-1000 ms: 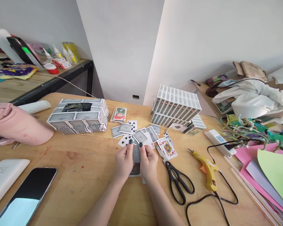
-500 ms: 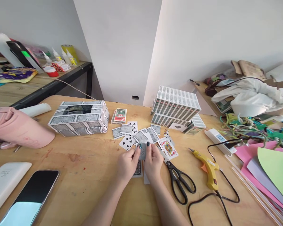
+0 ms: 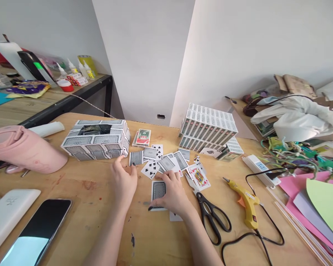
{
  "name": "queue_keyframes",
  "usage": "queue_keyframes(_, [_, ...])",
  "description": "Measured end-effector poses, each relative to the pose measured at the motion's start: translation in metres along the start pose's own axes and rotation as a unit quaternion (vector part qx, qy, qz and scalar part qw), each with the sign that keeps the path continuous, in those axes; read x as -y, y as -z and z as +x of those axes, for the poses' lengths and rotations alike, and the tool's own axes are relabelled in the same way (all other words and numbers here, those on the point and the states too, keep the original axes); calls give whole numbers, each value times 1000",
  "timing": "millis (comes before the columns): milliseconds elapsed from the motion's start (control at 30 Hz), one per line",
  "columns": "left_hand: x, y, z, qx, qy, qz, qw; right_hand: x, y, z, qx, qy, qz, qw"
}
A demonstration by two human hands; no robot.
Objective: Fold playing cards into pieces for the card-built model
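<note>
My left hand (image 3: 124,183) is just in front of the card-covered box (image 3: 96,144), thumb and fingers apart with nothing between them. A patterned card piece (image 3: 135,158) lies just beyond its thumb. My right hand (image 3: 173,192) spans a face-down playing card (image 3: 158,192) lying on the table, its thumb at the near edge and fingers at the far edge. Under my right wrist, another card (image 3: 175,217) is partly hidden. Beyond my hands lie several loose cards, among them a seven of spades (image 3: 150,169) and a king (image 3: 199,176).
Black-handled scissors (image 3: 215,216) and a yellow glue gun (image 3: 244,203) with its cable lie at right. Card boxes (image 3: 208,125) are stacked at the back. A phone (image 3: 41,229) and a pink tumbler (image 3: 30,149) are at left, a power strip (image 3: 259,168) at right.
My hands held a small patterned card together; now they are apart and that card is out of them. My left hand moved left towards the box, and my right hand came down over the face-down card.
</note>
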State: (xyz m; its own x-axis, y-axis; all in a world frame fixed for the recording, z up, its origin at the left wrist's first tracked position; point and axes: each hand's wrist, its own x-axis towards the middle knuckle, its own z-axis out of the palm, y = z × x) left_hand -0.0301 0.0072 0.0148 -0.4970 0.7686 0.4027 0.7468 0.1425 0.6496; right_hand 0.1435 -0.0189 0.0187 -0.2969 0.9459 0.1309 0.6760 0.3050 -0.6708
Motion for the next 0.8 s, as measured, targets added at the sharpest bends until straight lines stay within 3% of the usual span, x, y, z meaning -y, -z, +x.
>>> queue_keyframes(67, [-5, -2, -5, -15, -55, 3, 998, 0, 0, -1, 21, -7, -9, 1000])
queue_keyframes(167, [-10, -7, -14, 89, -153, 4, 984, -3, -3, 0, 25, -23, -24, 999])
queue_keyframes(267, [-13, -12, -21, 140, -192, 63, 969, -6, -7, 0, 11, -33, -33, 999])
queue_keyframes(467, [-11, -15, -22, 137, -210, 99, 963, -5, -9, 1, 12, -48, -66, 997])
queue_keyframes(633, [-11, -12, -19, 138, -264, 84, 951, 0, -4, 3, 40, -60, -57, 996])
queue_keyframes(800, [-8, -12, -17, 81, -280, 58, 955, 7, 5, 0, 79, -60, -57, 993])
